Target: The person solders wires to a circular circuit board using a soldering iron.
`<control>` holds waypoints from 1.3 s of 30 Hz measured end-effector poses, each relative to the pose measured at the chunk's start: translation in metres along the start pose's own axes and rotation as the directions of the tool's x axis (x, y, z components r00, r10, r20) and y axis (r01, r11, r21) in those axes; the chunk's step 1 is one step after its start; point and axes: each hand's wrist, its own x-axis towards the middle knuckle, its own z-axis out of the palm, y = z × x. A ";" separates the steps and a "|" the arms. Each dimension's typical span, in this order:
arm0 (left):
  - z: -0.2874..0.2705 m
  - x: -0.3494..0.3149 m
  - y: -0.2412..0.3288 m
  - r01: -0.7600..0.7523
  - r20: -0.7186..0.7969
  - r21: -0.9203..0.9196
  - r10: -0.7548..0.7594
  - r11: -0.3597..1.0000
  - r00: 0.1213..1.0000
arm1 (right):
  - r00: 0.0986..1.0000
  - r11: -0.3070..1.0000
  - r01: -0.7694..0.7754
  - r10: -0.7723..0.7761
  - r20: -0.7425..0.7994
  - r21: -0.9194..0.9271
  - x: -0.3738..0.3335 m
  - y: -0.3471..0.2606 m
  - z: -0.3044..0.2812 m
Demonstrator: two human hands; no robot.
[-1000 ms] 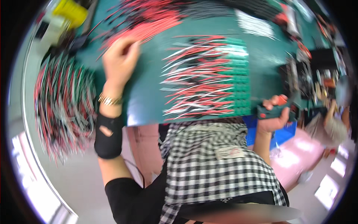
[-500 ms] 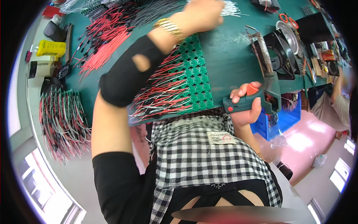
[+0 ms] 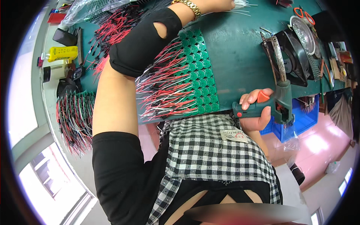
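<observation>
My left hand (image 3: 219,5) reaches to the far edge of the view, partly cut off, against a bundle of white wires (image 3: 244,5). Its fingers look closed, but what lies between them is hidden. In my right hand (image 3: 258,108) is a dark green soldering gun (image 3: 283,99) with an orange trigger, its grip wrapped by my fingers. Between my arms lies a panel of round green circuit boards (image 3: 202,75), close to the near table edge. Red, white and black wires (image 3: 163,84) stick out over its left part.
Red and black wires (image 3: 112,32) are piled at the far left. A wired stack of boards (image 3: 75,120) stands left of my arm. Right of the soldering gun are a black fan (image 3: 290,62), a metal dish (image 3: 302,35) and orange-handled scissors (image 3: 304,15). A blue crate (image 3: 300,116) sits below.
My left hand has moved farther away and to the right, onto the white wires. My right hand still grips the soldering gun. The whole view has shifted slightly.
</observation>
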 end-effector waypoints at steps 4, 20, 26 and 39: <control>-0.024 -0.037 -0.012 -0.044 0.045 -0.133 0.050 0.990 0.998 | 1.000 1.000 -0.005 0.005 0.003 0.025 -0.015 0.012 0.013; -0.147 -0.285 -0.043 0.535 -0.111 0.202 -0.523 0.821 0.845 | 0.996 0.993 -0.087 0.088 0.007 -0.073 -0.022 0.005 0.023; -0.118 -0.278 -0.059 0.524 -0.271 0.258 -0.459 0.812 0.846 | 0.996 0.993 -0.091 0.090 -0.007 -0.075 -0.023 0.007 0.019; -0.120 -0.264 -0.067 0.414 -0.506 -0.064 -0.387 0.908 0.771 | 0.958 0.966 -0.244 0.226 -0.175 -0.089 -0.011 -0.013 0.047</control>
